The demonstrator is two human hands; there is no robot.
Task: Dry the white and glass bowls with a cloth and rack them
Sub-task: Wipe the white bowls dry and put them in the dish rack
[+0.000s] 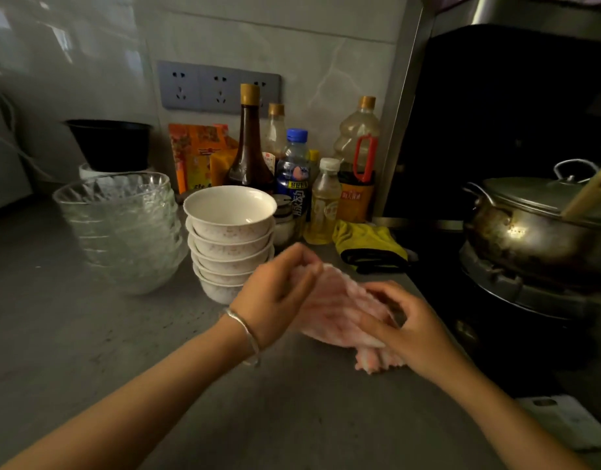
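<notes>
Hands: left hand [278,286] and right hand [399,320] pinch pink cloth [333,307], apparently unfolding. Risk: left elbow swing toppling white bowls [229,239] stack.

A home kitchen: sauce bottles [249,144], lidded pot [536,225] on stove [516,293].

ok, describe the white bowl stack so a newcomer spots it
Start at the grey socket strip on the back wall and drop to the counter. The white bowl stack stands there, opaque and speckled, right of the clear glass bowl stack.
</notes>
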